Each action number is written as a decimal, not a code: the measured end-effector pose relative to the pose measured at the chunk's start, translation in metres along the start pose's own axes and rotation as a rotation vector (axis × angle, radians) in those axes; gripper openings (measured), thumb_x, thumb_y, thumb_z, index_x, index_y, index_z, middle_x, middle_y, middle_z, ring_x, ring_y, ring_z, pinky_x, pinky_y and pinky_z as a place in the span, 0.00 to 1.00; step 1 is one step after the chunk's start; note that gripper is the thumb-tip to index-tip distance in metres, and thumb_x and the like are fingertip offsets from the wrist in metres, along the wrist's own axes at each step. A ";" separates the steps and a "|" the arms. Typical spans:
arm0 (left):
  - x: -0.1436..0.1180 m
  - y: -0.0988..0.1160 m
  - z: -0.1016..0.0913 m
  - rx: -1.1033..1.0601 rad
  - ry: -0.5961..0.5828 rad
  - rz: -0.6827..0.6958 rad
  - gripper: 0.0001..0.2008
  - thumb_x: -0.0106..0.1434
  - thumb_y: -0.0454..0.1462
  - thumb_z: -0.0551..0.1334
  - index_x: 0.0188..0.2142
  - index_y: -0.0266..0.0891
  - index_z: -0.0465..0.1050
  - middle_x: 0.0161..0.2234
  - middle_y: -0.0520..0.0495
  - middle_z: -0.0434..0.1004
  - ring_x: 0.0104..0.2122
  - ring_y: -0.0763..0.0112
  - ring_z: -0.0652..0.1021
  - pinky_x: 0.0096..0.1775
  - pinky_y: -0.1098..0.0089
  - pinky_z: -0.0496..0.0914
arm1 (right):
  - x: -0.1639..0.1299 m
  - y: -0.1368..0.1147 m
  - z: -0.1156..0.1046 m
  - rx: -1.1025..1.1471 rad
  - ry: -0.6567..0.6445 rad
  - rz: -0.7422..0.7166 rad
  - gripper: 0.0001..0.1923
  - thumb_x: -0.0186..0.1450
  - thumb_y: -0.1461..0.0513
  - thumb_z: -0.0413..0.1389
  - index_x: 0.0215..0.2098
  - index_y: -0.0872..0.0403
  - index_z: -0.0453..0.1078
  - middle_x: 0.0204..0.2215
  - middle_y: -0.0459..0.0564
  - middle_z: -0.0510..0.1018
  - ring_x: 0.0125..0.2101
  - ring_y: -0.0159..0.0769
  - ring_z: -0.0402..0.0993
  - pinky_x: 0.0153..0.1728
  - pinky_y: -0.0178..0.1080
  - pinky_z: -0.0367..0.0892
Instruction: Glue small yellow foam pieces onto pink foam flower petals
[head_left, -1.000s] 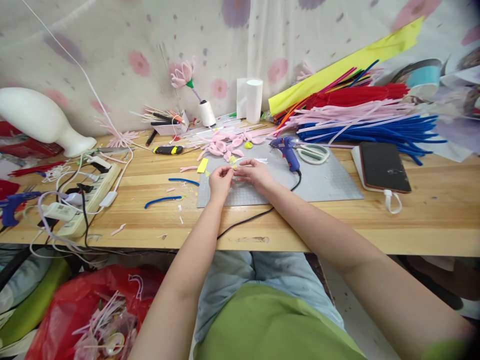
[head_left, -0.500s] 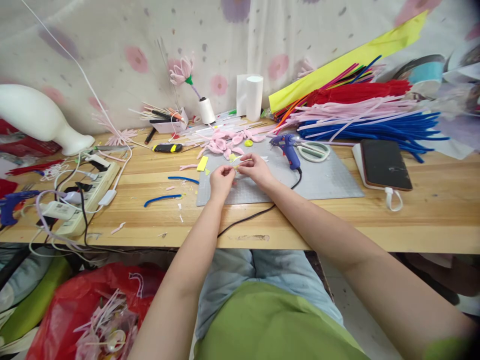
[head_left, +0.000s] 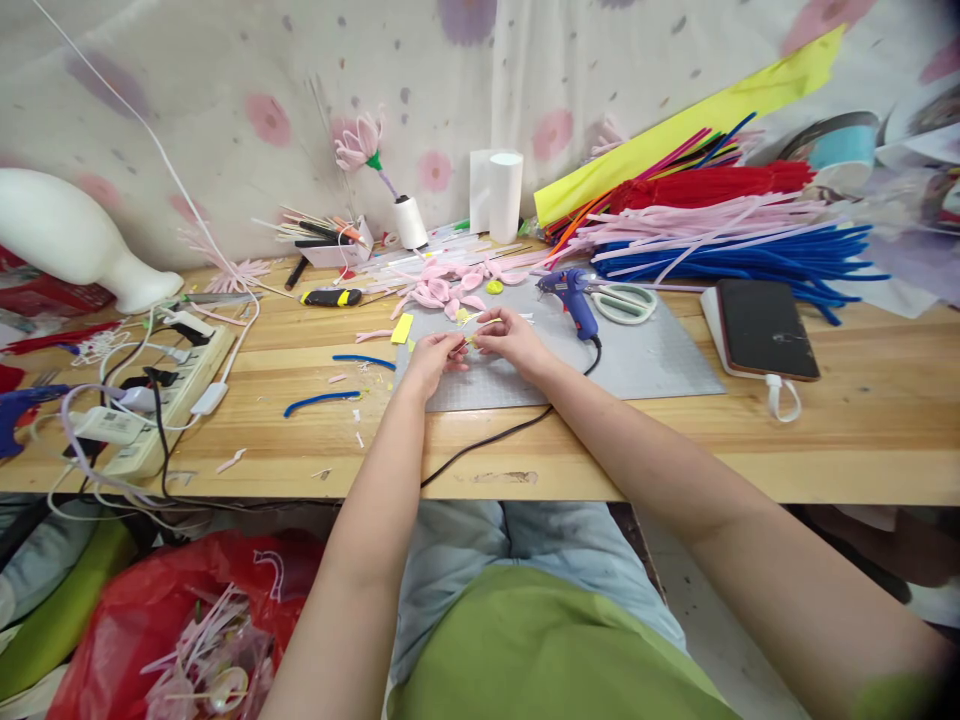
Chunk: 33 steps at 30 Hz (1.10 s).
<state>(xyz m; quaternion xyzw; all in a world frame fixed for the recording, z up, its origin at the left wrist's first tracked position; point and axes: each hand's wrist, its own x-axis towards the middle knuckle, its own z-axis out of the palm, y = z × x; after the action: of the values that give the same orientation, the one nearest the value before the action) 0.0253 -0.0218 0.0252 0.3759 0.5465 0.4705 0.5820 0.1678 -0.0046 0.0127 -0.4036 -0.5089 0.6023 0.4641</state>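
Observation:
My left hand (head_left: 433,362) and my right hand (head_left: 513,338) meet over the grey cutting mat (head_left: 645,350). Between their fingertips is a small yellow piece (head_left: 471,341), too small to make out fully. My right thumb and fingers pinch it, and a thin pale strip sticks out beside them. The left thumb and forefinger close at its other side, with the lower fingers loosely bent. Just beyond lie pink fuzzy petal loops (head_left: 439,285) and a yellow coil (head_left: 494,287). A yellow felt scrap (head_left: 402,328) rests by the mat's left edge.
A blue glue gun (head_left: 574,298) and white-handled scissors (head_left: 624,304) lie right of my hands; the gun's black cord crosses the mat. Pipe cleaners (head_left: 735,250) pile at back right, near a phone (head_left: 763,330). Leftward are a utility knife (head_left: 331,297) and a power strip (head_left: 176,400).
My left hand has shifted a little left and its lower fingers have loosened. The right hand stays nearly in place. The whole view has moved slightly.

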 end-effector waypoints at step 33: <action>-0.001 -0.008 0.006 0.044 0.030 0.119 0.10 0.49 0.39 0.67 0.25 0.33 0.70 0.20 0.54 0.69 0.19 0.81 0.67 0.22 0.76 0.68 | -0.003 -0.005 -0.002 0.057 -0.045 0.048 0.20 0.48 0.62 0.62 0.36 0.53 0.60 0.22 0.40 0.73 0.25 0.28 0.72 0.32 0.37 0.69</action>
<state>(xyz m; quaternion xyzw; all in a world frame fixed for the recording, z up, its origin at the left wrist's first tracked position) 0.0320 -0.0242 0.0182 0.4133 0.5422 0.4978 0.5362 0.1712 -0.0064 0.0178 -0.3889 -0.4920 0.6364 0.4490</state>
